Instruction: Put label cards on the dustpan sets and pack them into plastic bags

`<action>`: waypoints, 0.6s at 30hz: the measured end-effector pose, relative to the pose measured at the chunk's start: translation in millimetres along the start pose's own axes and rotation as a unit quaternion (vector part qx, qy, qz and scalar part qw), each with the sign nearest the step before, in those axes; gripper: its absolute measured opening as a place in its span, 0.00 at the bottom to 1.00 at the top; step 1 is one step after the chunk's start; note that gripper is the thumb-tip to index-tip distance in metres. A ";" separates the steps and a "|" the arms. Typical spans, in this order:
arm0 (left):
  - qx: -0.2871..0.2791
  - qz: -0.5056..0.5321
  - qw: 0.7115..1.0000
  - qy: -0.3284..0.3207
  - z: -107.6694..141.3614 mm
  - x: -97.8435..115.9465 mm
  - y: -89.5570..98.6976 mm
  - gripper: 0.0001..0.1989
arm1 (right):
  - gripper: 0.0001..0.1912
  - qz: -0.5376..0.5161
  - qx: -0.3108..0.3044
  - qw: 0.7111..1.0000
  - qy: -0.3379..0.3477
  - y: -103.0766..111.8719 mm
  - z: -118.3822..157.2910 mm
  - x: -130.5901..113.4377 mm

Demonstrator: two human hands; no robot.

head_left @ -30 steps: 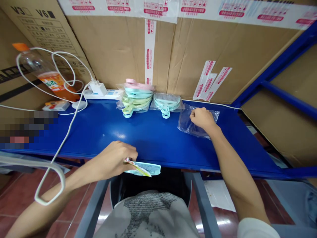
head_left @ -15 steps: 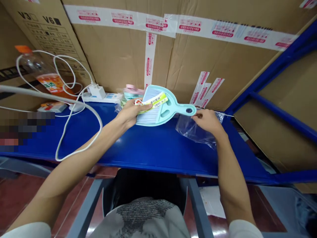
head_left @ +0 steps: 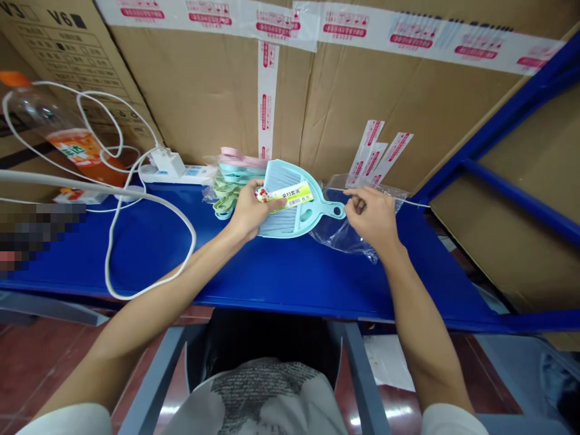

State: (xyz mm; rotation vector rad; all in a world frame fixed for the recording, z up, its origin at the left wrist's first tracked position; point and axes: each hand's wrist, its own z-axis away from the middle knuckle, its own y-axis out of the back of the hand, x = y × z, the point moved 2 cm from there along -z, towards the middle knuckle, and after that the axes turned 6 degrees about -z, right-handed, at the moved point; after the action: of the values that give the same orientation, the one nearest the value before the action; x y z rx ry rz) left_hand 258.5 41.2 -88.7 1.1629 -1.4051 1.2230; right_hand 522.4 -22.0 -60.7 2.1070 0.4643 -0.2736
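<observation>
A light-blue dustpan (head_left: 316,222) with a small brush nested in it, its pale bristles (head_left: 280,225) showing, is held above the blue table (head_left: 267,272). My left hand (head_left: 249,208) is closed on the wide end of the set, thumb over a yellow-green and white label card (head_left: 296,194). At the handle's ring end, my right hand (head_left: 374,219) has its fingers curled and pinched together. Whatever those fingers hold, if anything, is hidden. Behind and below that hand lies a clear plastic bag (head_left: 333,234).
More dustpan sets (head_left: 226,188) in pink, blue and green are stacked left of my left hand. A white power strip (head_left: 194,175), a looped white cable (head_left: 109,266) and an orange drink bottle (head_left: 77,148) occupy the left. Large cardboard boxes (head_left: 203,90) stand behind; a blue frame (head_left: 516,211) is at right.
My right hand has shifted left and curled its fingers more tightly by the handle's end. The dustpan set has turned slightly in my left hand. The view has shifted, showing more of the stacked sets.
</observation>
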 end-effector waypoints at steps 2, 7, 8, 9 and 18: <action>-0.005 -0.021 1.000 -0.022 3.6 -4.6 0.4 0.34 | 0.20 -0.012 -0.002 1.000 0.011 -10.0 3.7 -10.3; -0.003 -0.084 0.991 -0.106 9.6 -16.5 1.6 0.37 | 0.21 -0.029 0.048 0.998 -0.001 -30.5 12.2 -35.7; -0.006 -0.091 0.989 -0.118 10.2 -17.9 1.9 0.38 | 0.20 -0.039 0.054 0.998 -0.010 -32.7 13.3 -38.5; -0.010 -0.096 0.987 -0.127 10.7 -18.5 2.4 0.40 | 0.20 -0.057 0.054 0.997 -0.018 -34.2 14.1 -40.2; 0.009 -0.147 0.974 -0.175 4.3 -2.6 10.7 0.21 | 0.33 -0.122 0.091 0.986 -0.064 -3.5 6.7 -14.5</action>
State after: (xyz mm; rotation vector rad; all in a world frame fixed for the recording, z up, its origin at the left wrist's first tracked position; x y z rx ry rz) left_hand 248.0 37.9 -93.2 1.5929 -1.4107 0.8516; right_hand 507.7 -29.1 -61.6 2.1918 0.6422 -0.6104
